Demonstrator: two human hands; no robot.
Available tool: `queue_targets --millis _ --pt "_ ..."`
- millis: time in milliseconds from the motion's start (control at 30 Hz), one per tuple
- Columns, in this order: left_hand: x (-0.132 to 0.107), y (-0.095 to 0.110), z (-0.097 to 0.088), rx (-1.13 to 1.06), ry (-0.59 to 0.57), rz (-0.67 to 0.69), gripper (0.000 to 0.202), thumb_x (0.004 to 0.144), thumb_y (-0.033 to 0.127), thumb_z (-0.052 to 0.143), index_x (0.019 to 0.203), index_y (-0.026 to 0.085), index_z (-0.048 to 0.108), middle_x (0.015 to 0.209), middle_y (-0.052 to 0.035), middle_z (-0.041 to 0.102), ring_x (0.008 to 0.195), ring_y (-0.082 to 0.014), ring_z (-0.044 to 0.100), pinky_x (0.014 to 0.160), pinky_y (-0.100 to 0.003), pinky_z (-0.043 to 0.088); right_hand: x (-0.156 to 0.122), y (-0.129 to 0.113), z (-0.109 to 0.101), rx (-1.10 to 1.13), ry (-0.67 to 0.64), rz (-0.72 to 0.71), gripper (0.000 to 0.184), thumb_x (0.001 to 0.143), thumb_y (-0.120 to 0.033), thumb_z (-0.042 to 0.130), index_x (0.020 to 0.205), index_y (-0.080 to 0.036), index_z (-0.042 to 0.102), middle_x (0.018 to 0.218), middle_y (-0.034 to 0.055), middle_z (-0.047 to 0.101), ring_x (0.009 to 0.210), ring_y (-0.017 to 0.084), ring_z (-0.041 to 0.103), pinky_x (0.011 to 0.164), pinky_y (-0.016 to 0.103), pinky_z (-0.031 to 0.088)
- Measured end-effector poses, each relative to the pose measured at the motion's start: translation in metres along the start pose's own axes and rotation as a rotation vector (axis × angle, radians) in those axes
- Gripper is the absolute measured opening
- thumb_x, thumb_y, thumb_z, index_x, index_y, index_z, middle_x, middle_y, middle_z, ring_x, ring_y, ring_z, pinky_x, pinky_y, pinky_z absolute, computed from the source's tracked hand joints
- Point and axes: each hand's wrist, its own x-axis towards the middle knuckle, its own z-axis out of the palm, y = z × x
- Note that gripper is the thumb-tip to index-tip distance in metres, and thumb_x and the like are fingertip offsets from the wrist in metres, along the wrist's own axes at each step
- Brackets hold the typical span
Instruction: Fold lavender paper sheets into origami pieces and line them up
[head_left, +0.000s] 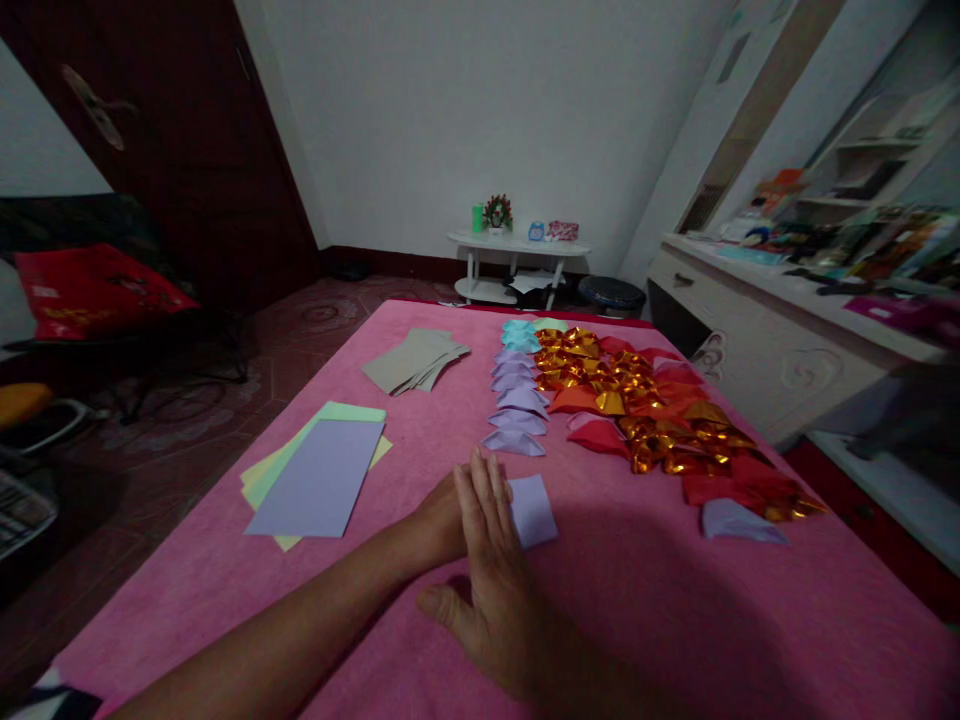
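A small folded piece of lavender paper [535, 512] lies on the pink cloth in front of me. My right hand [495, 580] is stretched flat over its left part, fingers together and straight, thumb held out to the side. My left hand [444, 515] reaches in from the left, beside the paper. Its fingers are hidden behind my right hand, so what they touch does not show. Just beyond, a column of folded lavender paper pieces [517, 402] runs away from me, with light blue ones [519, 335] at its far end.
At left lie lavender, green and yellow sheets [322, 480] and a fanned grey-beige paper stack [416, 360]. Red and shiny gold folded pieces [660, 400] fill the right side, with one lavender piece [741, 522] nearer. A white cabinet [750, 330] stands along the right.
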Motion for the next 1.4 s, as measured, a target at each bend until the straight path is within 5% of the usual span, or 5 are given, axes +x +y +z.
queue_targets --millis 233,500,700,1400 --pt "-0.001 0.006 -0.019 0.062 -0.053 0.046 0.049 0.068 0.047 0.071 0.104 0.017 0.058 0.095 -0.0063 0.058 0.087 -0.0207 0.053 0.079 -0.031 0.044 -0.024 0.043 -0.021 -0.108 -0.136 0.013 0.09 0.084 -0.05 0.051 0.147 -0.01 0.001 0.152 0.0188 0.011 0.14 0.033 0.009 0.109 0.056 0.022" --pt "0.005 0.01 -0.006 0.187 0.132 -0.073 0.036 0.081 0.04 0.059 0.112 0.022 0.057 0.108 -0.0069 0.053 0.096 -0.0198 0.053 0.082 -0.031 0.045 -0.023 0.07 -0.046 -0.139 0.023 0.133 0.046 0.092 -0.04 0.04 0.133 -0.019 0.044 0.14 0.0111 0.043 0.129 0.024 0.039 0.105 0.044 0.036" --pt "0.016 0.015 -0.009 0.359 0.089 -0.044 0.051 0.083 0.041 0.054 0.13 0.024 0.043 0.129 -0.0073 0.047 0.112 -0.023 0.05 0.095 -0.036 0.044 0.003 0.079 -0.042 -0.173 0.093 0.067 0.047 0.091 -0.038 0.043 0.132 -0.017 0.045 0.135 0.0109 0.05 0.124 0.024 0.046 0.102 0.043 0.038" --pt "0.058 0.007 -0.004 0.611 0.102 -0.147 0.045 0.085 0.038 0.042 0.129 0.025 0.04 0.129 -0.0077 0.045 0.094 -0.023 0.061 0.073 -0.036 0.052 0.046 0.113 -0.042 -0.208 0.137 0.193 0.045 0.091 -0.037 0.039 0.129 -0.015 0.048 0.133 0.012 0.051 0.124 0.025 0.044 0.103 0.044 0.034"
